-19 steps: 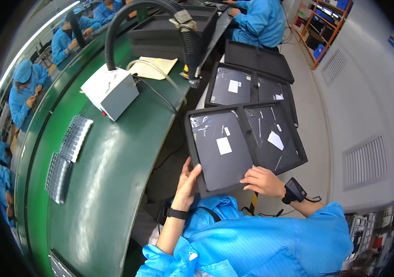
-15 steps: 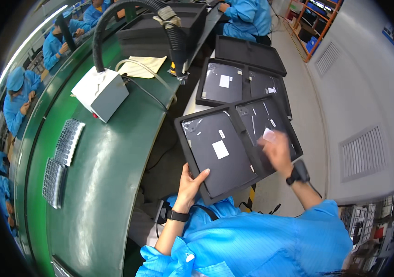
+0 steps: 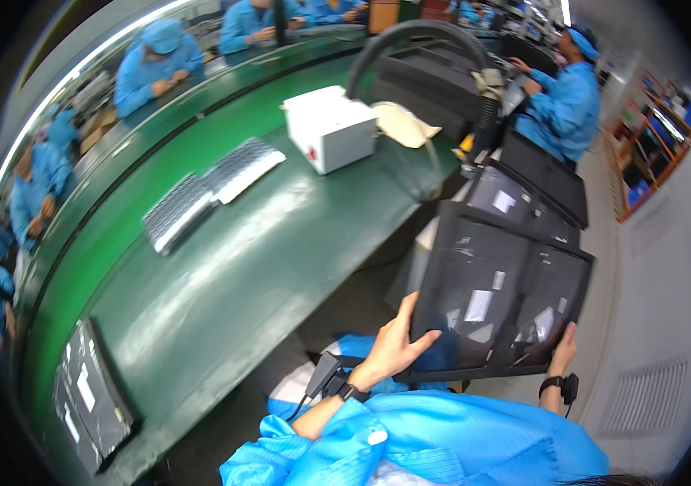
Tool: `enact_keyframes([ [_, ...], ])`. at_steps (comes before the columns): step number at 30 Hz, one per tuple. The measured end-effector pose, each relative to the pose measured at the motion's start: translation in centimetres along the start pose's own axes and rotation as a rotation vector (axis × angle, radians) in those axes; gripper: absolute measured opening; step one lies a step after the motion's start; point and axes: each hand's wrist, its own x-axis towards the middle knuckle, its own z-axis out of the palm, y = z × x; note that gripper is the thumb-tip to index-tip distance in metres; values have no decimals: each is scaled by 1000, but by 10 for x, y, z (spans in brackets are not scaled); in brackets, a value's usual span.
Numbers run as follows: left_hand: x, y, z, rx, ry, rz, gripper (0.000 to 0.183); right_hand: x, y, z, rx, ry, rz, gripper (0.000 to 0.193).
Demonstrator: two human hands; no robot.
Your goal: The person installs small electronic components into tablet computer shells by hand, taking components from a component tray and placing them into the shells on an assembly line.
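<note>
A black foam tray (image 3: 457, 376) with two compartments is held in front of me, between both hands. My left hand (image 3: 394, 348) is closed on its near left edge, thumb over the rim. My right hand (image 3: 561, 352) grips the right edge near the close corner; some of its fingers are hidden. In the left compartment lies a dark flat panel (image 3: 479, 259) under clear film with white labels. A similar dark panel (image 3: 552, 283) lies in the right compartment, with a crumpled white piece (image 3: 541, 326) on it.
Beyond my tray lies another loaded black tray (image 3: 501, 194). On the green bench (image 3: 280, 267) stand a white box (image 3: 331, 130), a black hose (image 3: 410, 31), grey ribbed trays (image 3: 244, 168) and another dark panel tray (image 3: 92, 397). Co-workers (image 3: 560, 93) sit along the bench. A vented wall (image 3: 645, 397) stands at right.
My right hand has left the right panel and taken hold of the tray's right edge. The left hand still holds its side. My view has swung left, showing more of the bench.
</note>
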Motion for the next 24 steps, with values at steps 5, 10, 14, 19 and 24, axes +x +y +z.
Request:
enact_keyframes([
  [5,-18,43,-49,-15,206,173,66,-35,-67,32,396,146,-92,73],
  [10,-83,65,-110,-240,586,26,67,-55,-155,76,611,-262,-235,59],
  [14,-160,62,-155,-240,979,-36,73,-128,-270,97,446,-924,-698,41],
  [19,-248,67,-207,-183,1072,-201,69,-179,-329,161,162,-1532,-816,40],
  [24,-278,72,-222,-53,1130,-307,61,-217,-392,203,-240,-1425,-1590,51],
])
